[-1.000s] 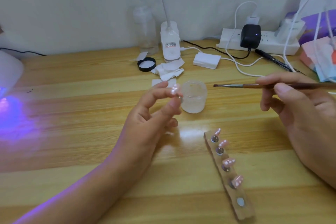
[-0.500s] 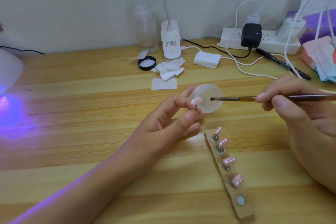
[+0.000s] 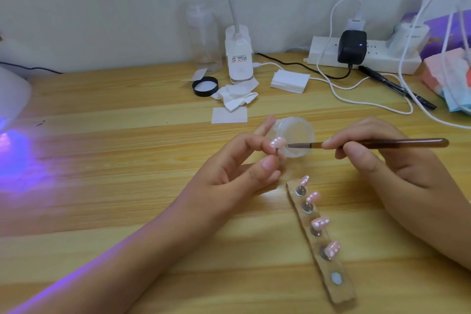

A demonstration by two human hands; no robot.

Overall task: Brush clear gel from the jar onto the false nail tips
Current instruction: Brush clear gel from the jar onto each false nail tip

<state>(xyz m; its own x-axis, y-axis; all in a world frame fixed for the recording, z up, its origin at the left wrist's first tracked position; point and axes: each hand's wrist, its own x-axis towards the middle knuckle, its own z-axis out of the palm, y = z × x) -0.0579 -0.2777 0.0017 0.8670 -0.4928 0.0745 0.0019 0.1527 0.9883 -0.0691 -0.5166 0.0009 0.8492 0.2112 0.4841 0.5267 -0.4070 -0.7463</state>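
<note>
My left hand (image 3: 244, 171) pinches the small metal stand of a pink false nail tip (image 3: 277, 142) between thumb and fingers, and also holds the clear gel jar (image 3: 297, 135) tilted behind it. My right hand (image 3: 382, 160) grips a brown-handled brush (image 3: 377, 144) lying level, its bristle tip touching the edge of the held nail tip. Below on the table lies a wooden holder strip (image 3: 341, 296) carrying several more pink nail tips (image 3: 319, 222) on metal studs, with one bare magnet near its end.
A UV lamp (image 3: 12, 99) glows purple at the far left. Behind are the black jar lid (image 3: 205, 86), crumpled wipes (image 3: 235, 99), a white lamp base (image 3: 239, 58), a power strip (image 3: 364, 55) with cables, a black pen (image 3: 396, 89) and face masks (image 3: 456, 84).
My left hand picked up and tilted the jar while holding the nail tip. The brush moved left, dipped at the jar mouth, and its tip now touches the held nail tip.
</note>
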